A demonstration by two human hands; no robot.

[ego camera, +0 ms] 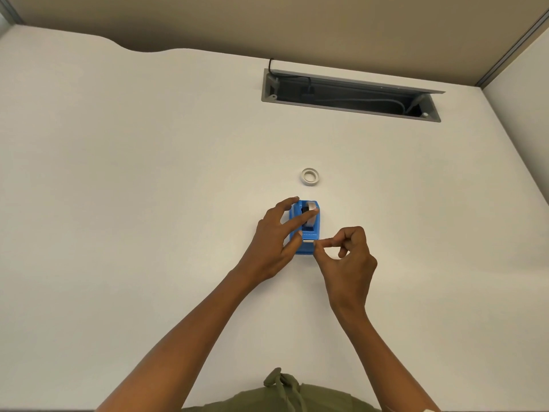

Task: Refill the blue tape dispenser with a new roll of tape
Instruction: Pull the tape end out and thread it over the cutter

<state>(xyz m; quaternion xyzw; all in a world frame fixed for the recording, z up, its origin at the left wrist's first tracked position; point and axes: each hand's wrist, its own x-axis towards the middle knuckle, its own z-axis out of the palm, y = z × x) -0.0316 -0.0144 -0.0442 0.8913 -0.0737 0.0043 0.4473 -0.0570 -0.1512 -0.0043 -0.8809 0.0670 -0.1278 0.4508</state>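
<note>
The blue tape dispenser [307, 233] stands on the white desk [148, 203] near the middle. A roll of tape [311, 207] sits in its cradle. My left hand [276, 242] grips the dispenser from the left, fingers over its top and thumb near the metal cutter. My right hand [347, 254] is at the cutter end, thumb and forefinger pinched together; whether a tape end lies between them is too small to tell. A whitish ring, a tape roll or a bare core [310, 176], lies flat on the desk just beyond the dispenser.
A grey cable tray opening [350, 95] with cables inside is set into the desk at the back right. Beige partition walls [267, 25] close the desk at the back and right. An olive garment [282, 396] shows at the near edge.
</note>
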